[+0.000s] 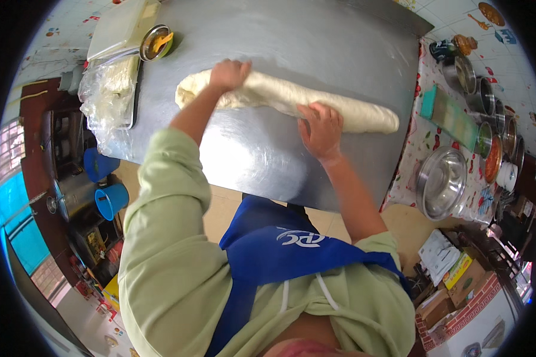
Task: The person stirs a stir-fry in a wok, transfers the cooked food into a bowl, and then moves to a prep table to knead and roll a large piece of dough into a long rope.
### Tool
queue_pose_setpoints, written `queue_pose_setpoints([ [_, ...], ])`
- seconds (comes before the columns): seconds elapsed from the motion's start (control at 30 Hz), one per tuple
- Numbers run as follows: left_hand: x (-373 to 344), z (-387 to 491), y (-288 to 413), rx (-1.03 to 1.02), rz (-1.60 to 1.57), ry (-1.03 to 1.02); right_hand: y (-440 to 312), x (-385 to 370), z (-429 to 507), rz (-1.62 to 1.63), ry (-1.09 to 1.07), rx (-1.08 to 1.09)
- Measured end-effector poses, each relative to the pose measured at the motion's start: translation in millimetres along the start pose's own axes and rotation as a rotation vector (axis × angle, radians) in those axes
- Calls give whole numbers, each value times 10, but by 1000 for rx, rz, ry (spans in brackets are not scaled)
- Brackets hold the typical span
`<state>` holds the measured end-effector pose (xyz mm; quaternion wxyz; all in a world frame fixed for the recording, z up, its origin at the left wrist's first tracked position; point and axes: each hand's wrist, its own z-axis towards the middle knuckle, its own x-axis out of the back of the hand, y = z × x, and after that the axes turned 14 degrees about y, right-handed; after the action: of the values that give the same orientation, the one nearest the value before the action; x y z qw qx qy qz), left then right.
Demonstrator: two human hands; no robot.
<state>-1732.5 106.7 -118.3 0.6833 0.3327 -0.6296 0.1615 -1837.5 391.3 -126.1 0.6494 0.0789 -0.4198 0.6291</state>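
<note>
A long roll of pale dough (362, 111) stretches across the metal worktop (268, 156). Its left end looks thicker and loosely folded, while the right end is smoother and rounded. My left hand (230, 75) is curled into a fist over the upper edge of the dough, towards its left end. Further right, my right hand (322, 129) reaches from the near side, its bent fingertips on the dough's near edge and its thumb spread to the left. Whether those fingertips pinch the dough or only press it cannot be told.
At the worktop's left stand a metal bowl (154, 42) with an orange utensil, a pale plastic box (120, 31) and a plastic-covered tray (131, 107). A side table on the right carries steel bowls (442, 183), several pots and a green-edged container (451, 116). Blue buckets (111, 201) are at lower left.
</note>
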Motion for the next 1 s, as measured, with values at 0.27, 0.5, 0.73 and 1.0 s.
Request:
queue_pose_setpoints([
  [0.27,-679,-906,88,-34,4,771,226,-255,440,-8,-32,-4],
  [0.5,-619,-142,-112,43,32,666,254,-1025,1160,91,-149,56],
  [0.73,-484,113,-105,48,99,572,-183,-1272,856,-9,-249,-18],
  [1.0,-214,-1081,-678,-24,2,665,-510,-816,342,165,86,128],
])
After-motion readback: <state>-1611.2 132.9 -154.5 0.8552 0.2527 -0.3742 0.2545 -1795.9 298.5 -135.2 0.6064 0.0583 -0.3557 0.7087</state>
